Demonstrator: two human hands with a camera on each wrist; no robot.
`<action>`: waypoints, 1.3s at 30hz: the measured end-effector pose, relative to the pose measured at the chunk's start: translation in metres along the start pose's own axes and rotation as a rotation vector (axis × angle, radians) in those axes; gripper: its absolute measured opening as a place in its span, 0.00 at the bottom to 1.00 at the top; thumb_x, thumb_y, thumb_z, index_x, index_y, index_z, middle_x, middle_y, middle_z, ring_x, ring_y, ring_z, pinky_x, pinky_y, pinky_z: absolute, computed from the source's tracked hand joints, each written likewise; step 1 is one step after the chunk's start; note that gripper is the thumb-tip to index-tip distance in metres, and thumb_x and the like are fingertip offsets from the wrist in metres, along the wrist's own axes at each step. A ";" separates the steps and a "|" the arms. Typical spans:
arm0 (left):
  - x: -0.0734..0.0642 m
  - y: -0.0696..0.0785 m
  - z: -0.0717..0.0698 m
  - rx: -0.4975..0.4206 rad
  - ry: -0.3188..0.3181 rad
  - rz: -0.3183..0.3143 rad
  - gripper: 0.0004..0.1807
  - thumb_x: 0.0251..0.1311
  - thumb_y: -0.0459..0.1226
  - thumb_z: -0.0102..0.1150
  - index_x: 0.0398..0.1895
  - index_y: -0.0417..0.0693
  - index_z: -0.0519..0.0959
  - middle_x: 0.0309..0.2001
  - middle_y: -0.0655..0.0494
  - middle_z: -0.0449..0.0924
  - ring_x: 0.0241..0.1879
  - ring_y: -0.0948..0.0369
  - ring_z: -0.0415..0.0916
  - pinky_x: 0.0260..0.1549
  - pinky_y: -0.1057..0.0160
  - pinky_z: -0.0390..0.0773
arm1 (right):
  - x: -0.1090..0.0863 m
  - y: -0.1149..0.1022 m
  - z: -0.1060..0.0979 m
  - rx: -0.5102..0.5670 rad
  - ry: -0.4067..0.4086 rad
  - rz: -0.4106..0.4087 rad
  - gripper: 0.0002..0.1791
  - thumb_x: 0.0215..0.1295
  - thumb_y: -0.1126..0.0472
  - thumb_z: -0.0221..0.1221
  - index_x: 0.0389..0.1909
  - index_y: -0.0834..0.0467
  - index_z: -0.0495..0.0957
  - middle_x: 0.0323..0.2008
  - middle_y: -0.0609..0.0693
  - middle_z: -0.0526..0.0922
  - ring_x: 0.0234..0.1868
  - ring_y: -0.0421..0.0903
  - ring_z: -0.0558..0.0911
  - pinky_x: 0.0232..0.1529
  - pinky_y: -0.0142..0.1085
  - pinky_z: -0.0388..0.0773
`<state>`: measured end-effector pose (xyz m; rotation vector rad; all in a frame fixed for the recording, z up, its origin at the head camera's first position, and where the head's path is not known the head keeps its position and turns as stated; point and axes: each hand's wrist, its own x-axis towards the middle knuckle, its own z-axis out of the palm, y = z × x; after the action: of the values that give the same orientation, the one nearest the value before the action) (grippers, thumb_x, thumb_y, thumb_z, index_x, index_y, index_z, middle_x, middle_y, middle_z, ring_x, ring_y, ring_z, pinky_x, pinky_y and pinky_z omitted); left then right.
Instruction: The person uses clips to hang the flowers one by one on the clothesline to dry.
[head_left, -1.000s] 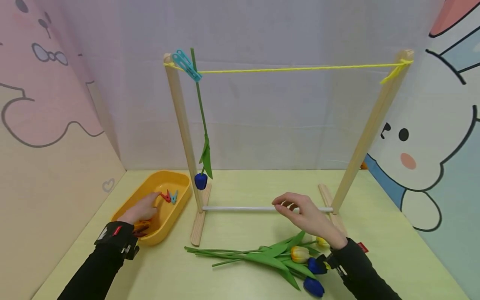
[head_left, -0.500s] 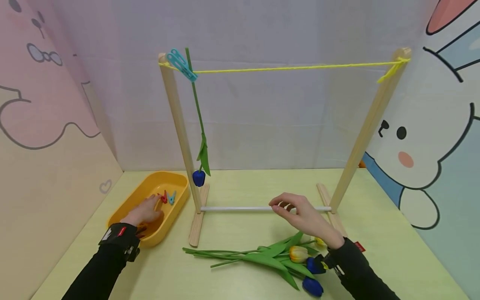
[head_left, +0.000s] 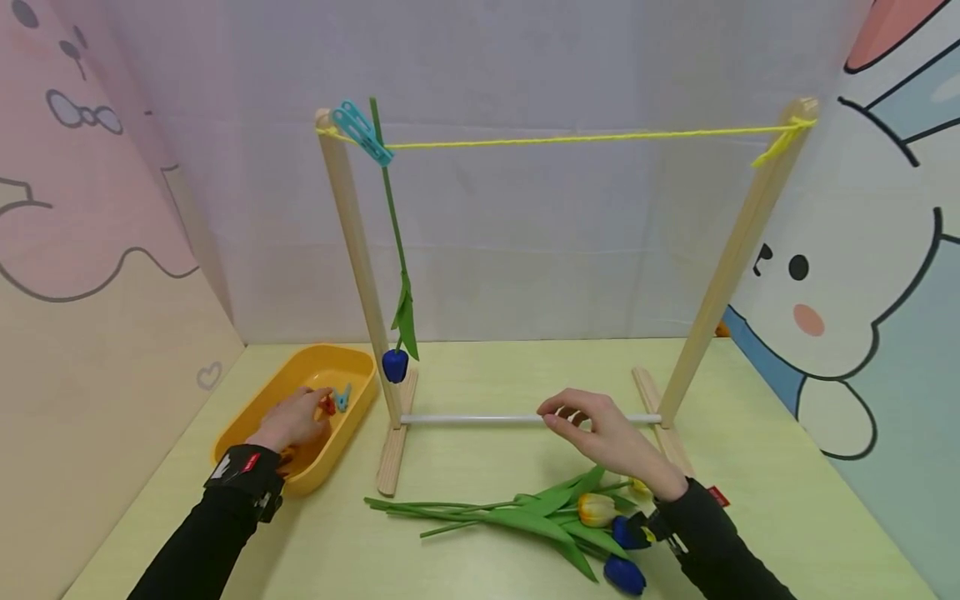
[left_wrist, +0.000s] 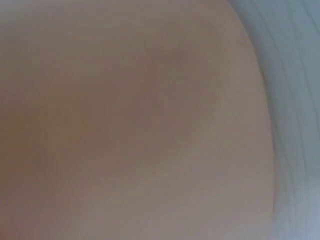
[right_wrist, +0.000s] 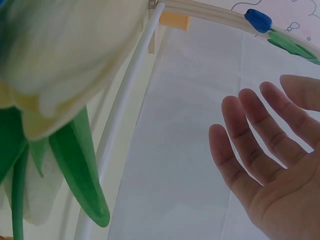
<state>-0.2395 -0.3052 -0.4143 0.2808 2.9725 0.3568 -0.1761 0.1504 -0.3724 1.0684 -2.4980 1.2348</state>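
My left hand (head_left: 294, 419) reaches into a yellow tray (head_left: 358, 433), its fingertips right at a red clothespin (head_left: 327, 406) and partly covering it. A small light-blue clothespin (head_left: 342, 397) lies beside that one. Whether the fingers pinch the red clothespin I cannot tell; the left wrist view is filled by blurred skin. My right hand (head_left: 588, 421) hovers with loosely bent fingers above several tulips (head_left: 540, 517) on the table; the right wrist view shows its palm (right_wrist: 292, 195) holding nothing. A blue tulip (head_left: 395, 365) hangs head down from a yellow string (head_left: 570, 139), clipped by a turquoise clothespin (head_left: 363, 133).
Two wooden posts (head_left: 735, 267) carry the string, joined low down by a white rod (head_left: 472, 419). More clothespins (head_left: 288, 457) lie in the tray's near end, under my left wrist. A pale cloth (head_left: 525, 242) hangs behind; printed panels (head_left: 832, 333) flank the table.
My left fingers draw back a little from the red clothespin, then move forward over it again. The right hand stays in place. The view shifts slightly.
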 end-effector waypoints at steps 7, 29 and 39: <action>0.001 -0.003 0.003 -0.015 0.004 -0.036 0.26 0.54 0.33 0.62 0.57 0.31 0.72 0.43 0.37 0.70 0.37 0.45 0.69 0.34 0.46 0.75 | -0.001 0.002 0.002 0.008 -0.001 0.013 0.08 0.68 0.64 0.56 0.44 0.58 0.80 0.39 0.49 0.83 0.38 0.44 0.79 0.35 0.44 0.80; -0.006 -0.008 -0.004 -0.136 0.087 -0.162 0.08 0.60 0.31 0.58 0.36 0.32 0.72 0.28 0.44 0.70 0.28 0.49 0.68 0.24 0.55 0.68 | 0.000 0.000 0.004 0.001 -0.008 0.014 0.07 0.68 0.66 0.56 0.44 0.59 0.80 0.39 0.50 0.83 0.37 0.45 0.79 0.34 0.45 0.81; -0.017 0.023 -0.013 -0.197 0.417 -0.019 0.16 0.65 0.34 0.55 0.45 0.24 0.76 0.35 0.34 0.75 0.33 0.45 0.68 0.32 0.49 0.72 | -0.002 0.001 0.004 -0.001 -0.023 0.014 0.08 0.69 0.65 0.55 0.44 0.59 0.80 0.39 0.49 0.83 0.37 0.45 0.79 0.34 0.45 0.80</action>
<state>-0.2209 -0.2898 -0.3942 0.1725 3.3012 0.7889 -0.1749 0.1485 -0.3765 1.0726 -2.5268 1.2320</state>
